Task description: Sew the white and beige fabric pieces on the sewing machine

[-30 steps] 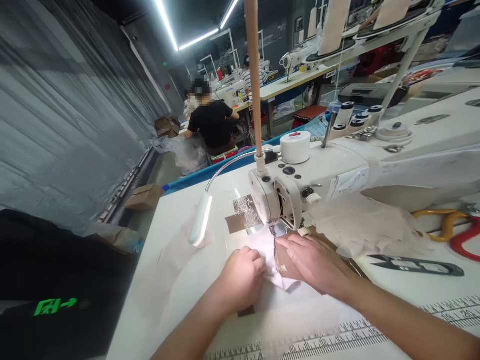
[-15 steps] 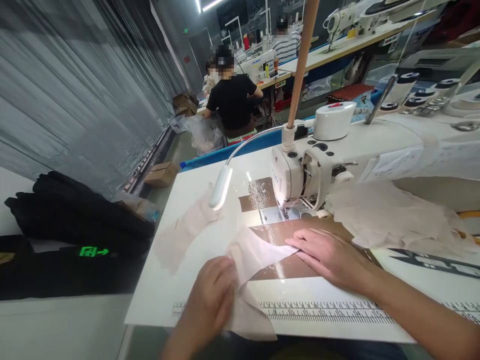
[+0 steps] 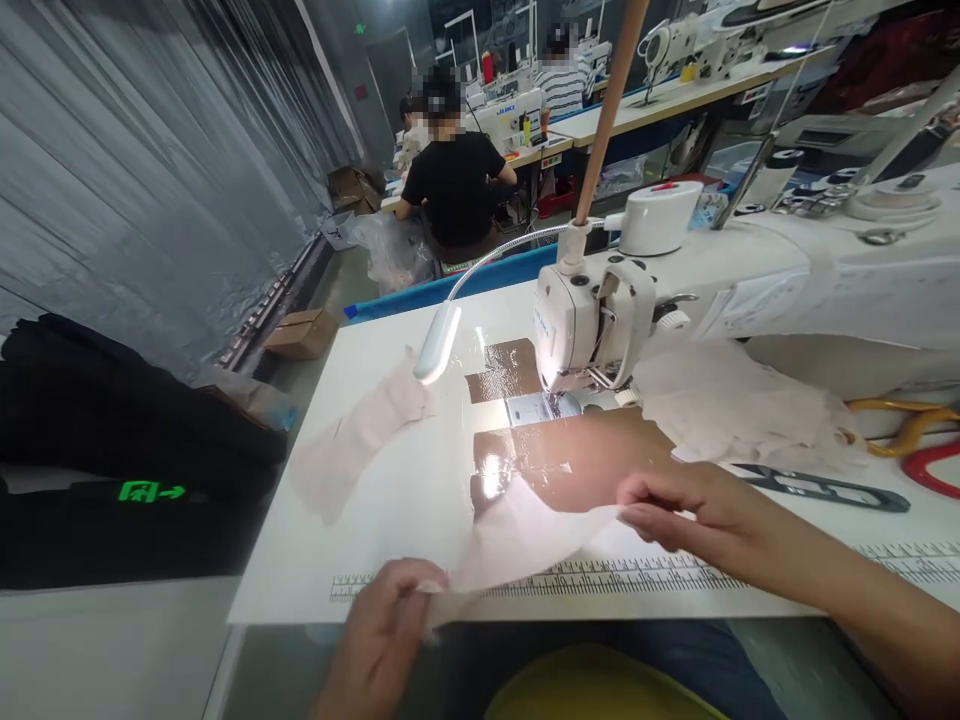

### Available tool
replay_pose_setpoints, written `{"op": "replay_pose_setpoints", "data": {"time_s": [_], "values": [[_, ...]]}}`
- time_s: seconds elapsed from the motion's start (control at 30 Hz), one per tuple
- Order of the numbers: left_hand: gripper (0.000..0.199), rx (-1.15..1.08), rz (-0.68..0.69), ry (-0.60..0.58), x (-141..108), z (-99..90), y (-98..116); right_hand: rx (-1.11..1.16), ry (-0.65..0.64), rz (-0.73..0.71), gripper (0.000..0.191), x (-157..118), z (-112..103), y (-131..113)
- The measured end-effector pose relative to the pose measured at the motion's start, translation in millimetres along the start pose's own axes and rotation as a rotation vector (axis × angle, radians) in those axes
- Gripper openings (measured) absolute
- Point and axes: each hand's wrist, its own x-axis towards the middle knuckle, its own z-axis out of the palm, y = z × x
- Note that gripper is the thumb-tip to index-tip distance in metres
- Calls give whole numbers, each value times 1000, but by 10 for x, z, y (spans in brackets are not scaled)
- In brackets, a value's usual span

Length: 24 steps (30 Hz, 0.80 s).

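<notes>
A pale pink fabric piece (image 3: pixel 525 545) stretches between my two hands over the front of the white table, above its printed ruler (image 3: pixel 600 578). My left hand (image 3: pixel 390 610) pinches its left end at the table's front edge. At the right, my right hand (image 3: pixel 675 510) holds the other tip between thumb and fingers. Behind the cloth stands a white sewing machine (image 3: pixel 570 320), its needle area lit and no cloth visible under it. Another pale piece (image 3: pixel 364 430) lies flat on the table's left side.
A lamp (image 3: pixel 439 342) on a bent neck hangs left of the machine head. Piled pale fabric (image 3: pixel 750 405), a dark flat tool (image 3: pixel 832 487) and yellow-handled scissors (image 3: pixel 900 420) lie right. A person in black (image 3: pixel 457 190) sits beyond the table.
Both hands have moved toward the table's front edge with the fabric. My right hand has gone from lying on the cloth to pinching its tip. The view has shifted slightly.
</notes>
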Motion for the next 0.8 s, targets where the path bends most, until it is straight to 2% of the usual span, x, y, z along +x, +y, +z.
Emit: {"op": "replay_pose_setpoints", "data": {"time_s": [0.1, 0.17, 0.3, 0.37, 0.43, 0.53, 0.63, 0.67, 0.7, 0.73, 0.8], "values": [[24, -55, -182, 177, 120, -112, 95, 176, 57, 94, 35, -15, -91, -59], [28, 2, -201, 192, 279, -157, 67, 141, 141, 101, 35, 67, -97, 18], [35, 376, -140, 161, 503, -251, -172, -124, 363, 171, 34, 193, -53, 323], [38, 522, -81, 239, 493, -316, -262, -253, 460, 162, 34, 159, -40, 437], [34, 571, 1, 303, 447, -354, -258, -328, 505, 86, 30, 97, -25, 455], [23, 525, 194, 242, 464, -247, -100, -345, 471, -75, 26, 90, 83, 285], [23, 415, 419, 53, 625, 78, 87, -318, 355, -314, 24, 253, 352, -2], [24, 392, 450, -21, 683, 206, 129, -328, 289, -428, 23, 328, 455, -83], [25, 371, 471, -66, 728, 327, 155, -390, 206, -481, 26, 402, 547, -142], [25, 365, 471, -136, 757, 432, 165, -490, 156, -489, 30, 467, 617, -173], [26, 413, 448, -187, 757, 568, 139, -692, 74, -390, 33, 542, 664, -147]]}}
